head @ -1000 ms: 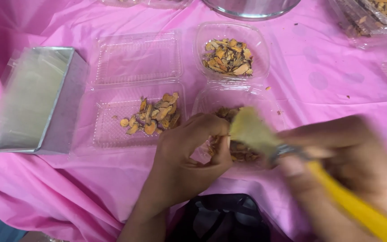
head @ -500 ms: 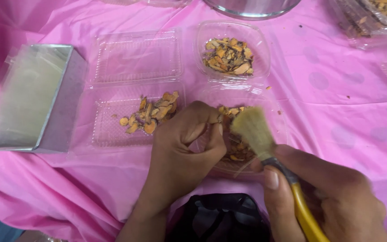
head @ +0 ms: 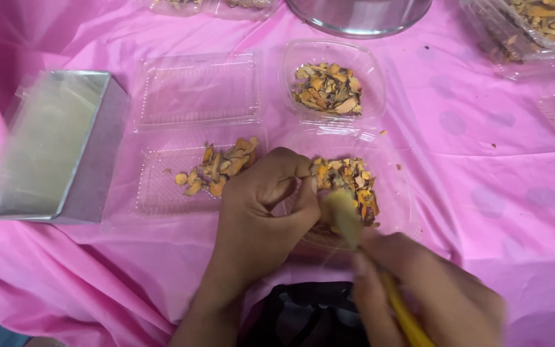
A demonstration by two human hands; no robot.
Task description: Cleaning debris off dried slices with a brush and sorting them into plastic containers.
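My left hand [head: 261, 205] pinches a small dried orange-brown piece at the edge of a clear plastic container [head: 393, 193] that holds more dried pieces [head: 348, 183]. Gripped in my right hand [head: 419, 289] is a yellow-handled brush [head: 348, 218], its pale bristles touching the pinched piece. Left of my hands, another open clear container [head: 162, 193] holds a scatter of dried pieces [head: 216, 168]. Behind them a round-cornered clear tub [head: 367, 71] holds a further heap.
A rectangular metal tin [head: 59, 148] stands at the left on the pink cloth [head: 483, 160]. A metal bowl [head: 361, 16] sits at the far edge. More clear containers of dried pieces [head: 534, 22] lie at the far right. A dark bag [head: 309, 315] is below my hands.
My right hand has drawn in from the right and brought the brush down to the piece in my left fingers. The left hand has stayed in place.
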